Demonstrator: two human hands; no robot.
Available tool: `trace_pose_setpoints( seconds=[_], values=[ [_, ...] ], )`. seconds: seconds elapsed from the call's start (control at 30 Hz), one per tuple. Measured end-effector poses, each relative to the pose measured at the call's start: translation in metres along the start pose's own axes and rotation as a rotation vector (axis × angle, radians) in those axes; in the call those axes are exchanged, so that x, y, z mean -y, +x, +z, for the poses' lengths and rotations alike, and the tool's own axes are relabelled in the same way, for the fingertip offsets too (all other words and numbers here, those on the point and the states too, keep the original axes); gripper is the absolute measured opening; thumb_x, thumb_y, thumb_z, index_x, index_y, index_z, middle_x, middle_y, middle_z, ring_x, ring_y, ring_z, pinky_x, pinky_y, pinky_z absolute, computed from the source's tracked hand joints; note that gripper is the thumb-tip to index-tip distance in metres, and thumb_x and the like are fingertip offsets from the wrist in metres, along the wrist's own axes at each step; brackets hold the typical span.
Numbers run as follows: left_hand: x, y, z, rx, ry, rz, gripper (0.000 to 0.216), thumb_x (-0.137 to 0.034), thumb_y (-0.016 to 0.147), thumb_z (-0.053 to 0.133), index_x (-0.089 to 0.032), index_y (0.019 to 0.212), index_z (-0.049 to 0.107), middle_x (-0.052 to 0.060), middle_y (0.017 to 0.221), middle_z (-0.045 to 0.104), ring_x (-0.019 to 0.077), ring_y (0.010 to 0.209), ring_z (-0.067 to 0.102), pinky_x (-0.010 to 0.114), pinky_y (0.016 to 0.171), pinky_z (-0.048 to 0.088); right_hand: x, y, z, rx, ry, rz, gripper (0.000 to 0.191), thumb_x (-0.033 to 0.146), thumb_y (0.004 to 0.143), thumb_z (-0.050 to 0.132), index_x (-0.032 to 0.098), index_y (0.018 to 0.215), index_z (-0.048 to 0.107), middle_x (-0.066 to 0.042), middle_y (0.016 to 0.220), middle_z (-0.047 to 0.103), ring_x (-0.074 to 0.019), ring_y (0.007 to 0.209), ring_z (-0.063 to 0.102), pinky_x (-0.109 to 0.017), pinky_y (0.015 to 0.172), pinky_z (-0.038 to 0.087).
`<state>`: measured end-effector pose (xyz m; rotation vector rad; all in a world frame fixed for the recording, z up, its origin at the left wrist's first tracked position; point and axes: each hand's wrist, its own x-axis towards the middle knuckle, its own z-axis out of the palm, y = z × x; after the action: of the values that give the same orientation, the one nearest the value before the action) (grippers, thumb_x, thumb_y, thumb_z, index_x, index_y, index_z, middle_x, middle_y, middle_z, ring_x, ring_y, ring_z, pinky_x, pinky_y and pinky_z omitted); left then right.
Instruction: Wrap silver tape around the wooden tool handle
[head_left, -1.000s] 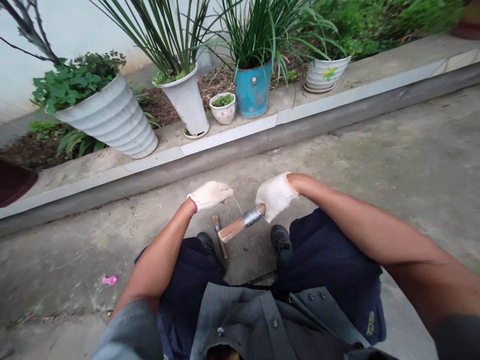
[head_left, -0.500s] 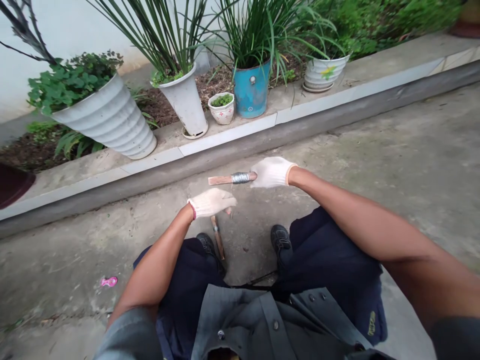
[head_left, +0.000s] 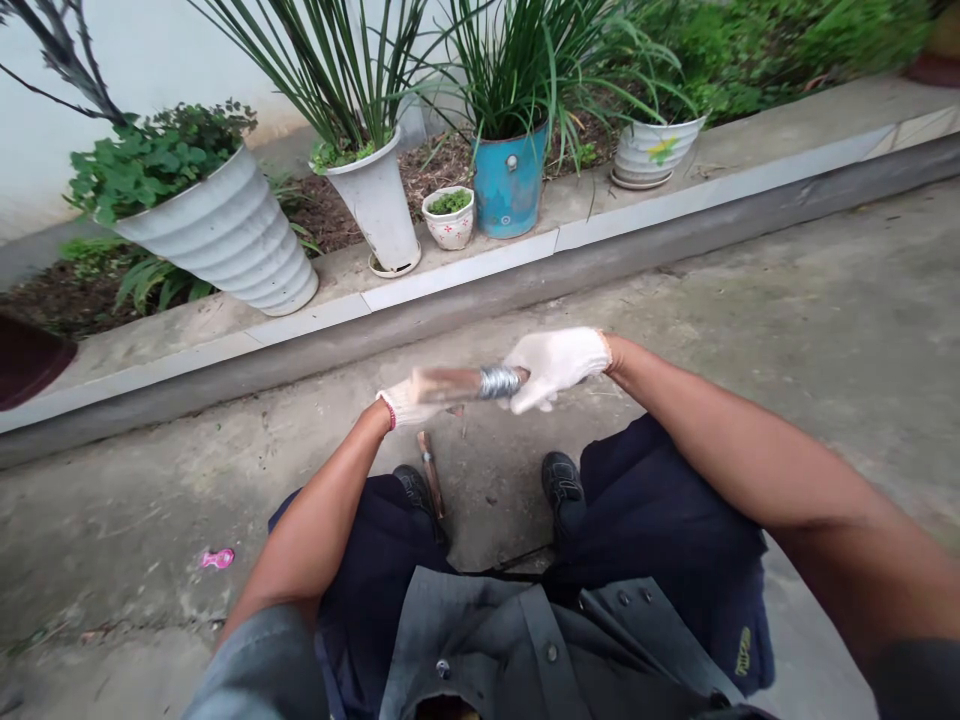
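Observation:
My right hand (head_left: pixel 556 366), in a white knit glove, grips one end of a short wooden stick (head_left: pixel 450 383) wound with a band of thin grey wire (head_left: pixel 499 381). The stick lies level and blurred, pointing left across my left hand (head_left: pixel 407 404). That gloved left hand is closed just below and behind the stick; whether it pinches the wire's loose end is hidden by blur. A second wooden stick (head_left: pixel 430 473) lies on the concrete between my black shoes (head_left: pixel 561 480).
A raised kerb (head_left: pixel 465 290) runs across ahead, with several potted plants on it: a ribbed white pot (head_left: pixel 225 235), a tall white pot (head_left: pixel 376 200), a blue pot (head_left: pixel 510 182). A pink scrap (head_left: pixel 217 558) lies on the concrete at left.
My right hand swung the wire-wound stick up from low between my knees to level, then down a little over my left hand. My left hand stayed nearly in place.

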<state>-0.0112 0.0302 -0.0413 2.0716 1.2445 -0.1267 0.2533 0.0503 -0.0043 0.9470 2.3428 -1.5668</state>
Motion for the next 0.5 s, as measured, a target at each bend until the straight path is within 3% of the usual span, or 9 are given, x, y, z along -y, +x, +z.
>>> trace_pose_setpoints(
  seconds=[0.1,0.17,0.3,0.4,0.5],
  values=[
    [0.003,0.005,-0.002,-0.009,0.032,0.007,0.035,-0.042,0.093,0.049,-0.02,0.083,0.074,0.0,0.084,0.074,0.0155,0.073,0.06,0.025,0.069,0.041,-0.005,0.012,0.015,0.208,-0.215,0.068,0.04,0.055,0.068,0.075,0.018,0.08,0.07,0.0,0.06,0.065,-0.015,0.053,0.06,-0.025,0.053,0.041],
    [0.003,0.008,-0.002,-0.014,0.087,-0.052,0.04,-0.044,0.094,0.045,-0.02,0.077,0.072,0.001,0.078,0.073,0.0153,0.068,0.06,0.026,0.065,0.039,-0.009,0.024,0.026,0.243,-0.429,0.103,0.035,0.052,0.067,0.073,0.017,0.075,0.071,-0.002,0.06,0.065,-0.0177,0.055,0.061,-0.028,0.056,0.043],
    [-0.002,0.007,0.002,0.031,0.16,-0.119,0.039,-0.044,0.089,0.049,-0.02,0.067,0.07,0.003,0.066,0.069,0.0161,0.061,0.056,0.027,0.062,0.039,-0.014,0.044,0.04,0.083,-0.739,0.288,0.021,0.032,0.064,0.074,0.016,0.076,0.076,-0.012,0.074,0.071,-0.0274,0.073,0.069,-0.037,0.068,0.049],
    [-0.007,0.004,0.005,0.047,0.148,-0.11,0.034,-0.045,0.085,0.055,-0.02,0.07,0.072,0.003,0.061,0.066,0.0175,0.061,0.056,0.028,0.062,0.04,-0.019,0.052,0.039,0.009,-0.794,0.386,0.024,0.021,0.063,0.074,0.016,0.086,0.079,-0.017,0.087,0.074,-0.0328,0.086,0.071,-0.04,0.075,0.051],
    [-0.011,0.001,0.008,0.072,0.14,-0.09,0.035,-0.046,0.086,0.054,-0.021,0.07,0.071,0.001,0.06,0.065,0.0169,0.058,0.055,0.028,0.058,0.039,-0.023,0.057,0.029,-0.105,-0.735,0.425,0.028,0.024,0.066,0.075,0.016,0.092,0.08,-0.021,0.093,0.074,-0.0378,0.095,0.071,-0.045,0.08,0.052]
  ],
)
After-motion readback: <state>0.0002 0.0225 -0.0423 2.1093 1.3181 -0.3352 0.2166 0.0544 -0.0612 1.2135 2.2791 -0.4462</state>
